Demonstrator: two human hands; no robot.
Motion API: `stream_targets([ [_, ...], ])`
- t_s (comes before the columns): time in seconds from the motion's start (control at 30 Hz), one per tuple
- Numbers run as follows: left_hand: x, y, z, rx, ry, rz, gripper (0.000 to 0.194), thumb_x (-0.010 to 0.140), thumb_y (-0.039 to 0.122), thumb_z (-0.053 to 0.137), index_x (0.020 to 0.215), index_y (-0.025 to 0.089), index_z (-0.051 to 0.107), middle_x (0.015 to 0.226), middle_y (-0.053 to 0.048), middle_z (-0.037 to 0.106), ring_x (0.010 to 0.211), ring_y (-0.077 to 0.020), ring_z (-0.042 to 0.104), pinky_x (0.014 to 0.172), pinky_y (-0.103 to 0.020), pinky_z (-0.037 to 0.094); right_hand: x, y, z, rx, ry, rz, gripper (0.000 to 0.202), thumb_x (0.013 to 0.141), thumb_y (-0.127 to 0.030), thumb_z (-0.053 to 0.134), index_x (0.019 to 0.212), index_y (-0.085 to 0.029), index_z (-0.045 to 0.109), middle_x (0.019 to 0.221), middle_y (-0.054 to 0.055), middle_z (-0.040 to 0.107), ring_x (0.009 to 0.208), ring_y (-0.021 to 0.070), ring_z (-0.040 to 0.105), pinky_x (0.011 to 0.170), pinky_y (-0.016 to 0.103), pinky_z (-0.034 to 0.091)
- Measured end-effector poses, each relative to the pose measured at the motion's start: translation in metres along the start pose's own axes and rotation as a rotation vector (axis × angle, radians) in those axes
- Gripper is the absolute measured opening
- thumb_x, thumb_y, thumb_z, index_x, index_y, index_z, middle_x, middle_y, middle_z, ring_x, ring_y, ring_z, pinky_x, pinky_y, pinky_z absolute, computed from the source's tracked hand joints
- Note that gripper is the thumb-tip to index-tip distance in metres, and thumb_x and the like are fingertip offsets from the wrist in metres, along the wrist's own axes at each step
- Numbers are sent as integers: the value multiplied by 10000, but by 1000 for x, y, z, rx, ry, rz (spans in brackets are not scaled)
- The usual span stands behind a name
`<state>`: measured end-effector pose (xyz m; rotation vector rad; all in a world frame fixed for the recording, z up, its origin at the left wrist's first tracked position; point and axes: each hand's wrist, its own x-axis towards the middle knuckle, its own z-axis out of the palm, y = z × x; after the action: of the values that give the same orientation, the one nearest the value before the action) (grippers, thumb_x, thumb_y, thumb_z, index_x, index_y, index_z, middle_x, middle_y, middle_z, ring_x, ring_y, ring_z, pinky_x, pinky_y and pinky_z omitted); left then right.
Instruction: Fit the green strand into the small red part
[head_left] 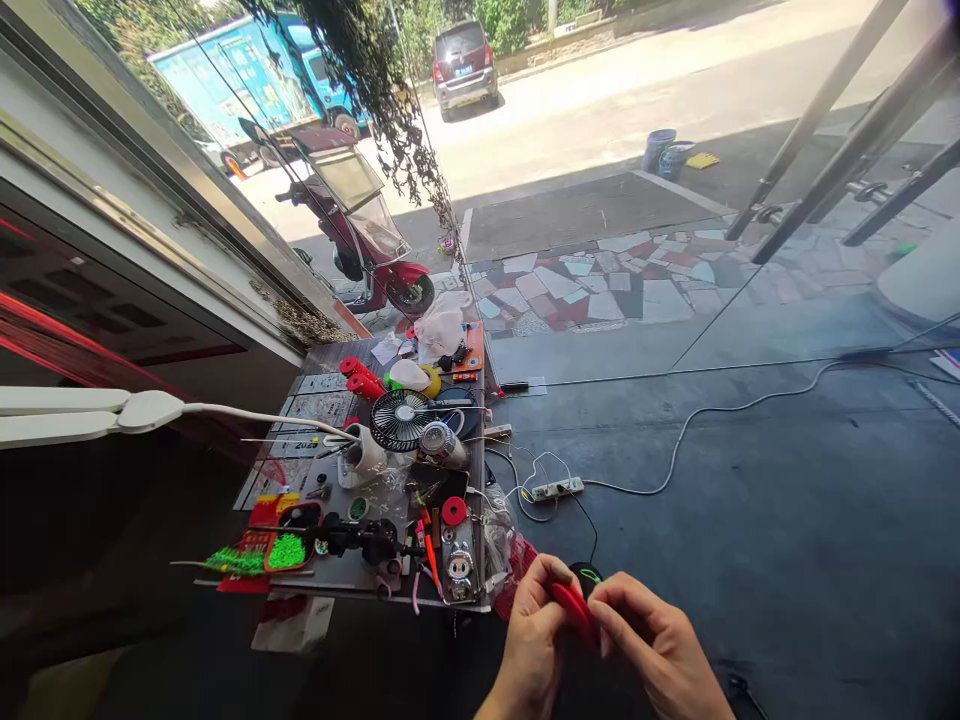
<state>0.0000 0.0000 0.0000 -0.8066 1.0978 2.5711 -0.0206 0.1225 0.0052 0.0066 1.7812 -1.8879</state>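
Pinching a red tool (574, 608) between left hand (534, 630) and right hand (651, 640), fingers pressed together; probably light, stiff; best gripped mid-body, beside fingertips.

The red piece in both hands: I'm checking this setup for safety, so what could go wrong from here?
1. The red piece is pinched by the left hand and right hand off the table edge, so a slip likely drops it onto the dark floor.
2. The white cable and power strip lie across the floor, a possible trip hazard.
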Motion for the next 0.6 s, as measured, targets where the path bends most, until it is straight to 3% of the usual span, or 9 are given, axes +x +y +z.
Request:
stream_targets([
  [0.2,-3,5,-1,128,-10,31,171,650,-1,414,714,150,460,651,28,462,580,-73,383,559,-220,281,-3,-1,1,-77,-40,-41,269,827,-392,500,670,-185,566,664,-10,487,607,107,467,568,211,372],
  [0.6,-3,10,-1,235,-17,43,169,625,10,403,692,157,453,622,30,451,563,-79,374,551,-233,266,-6,-4,1,-135,-53,-86,233,843,-357,487,701,-194,574,681,-9,499,620,109,486,580,211,382],
])
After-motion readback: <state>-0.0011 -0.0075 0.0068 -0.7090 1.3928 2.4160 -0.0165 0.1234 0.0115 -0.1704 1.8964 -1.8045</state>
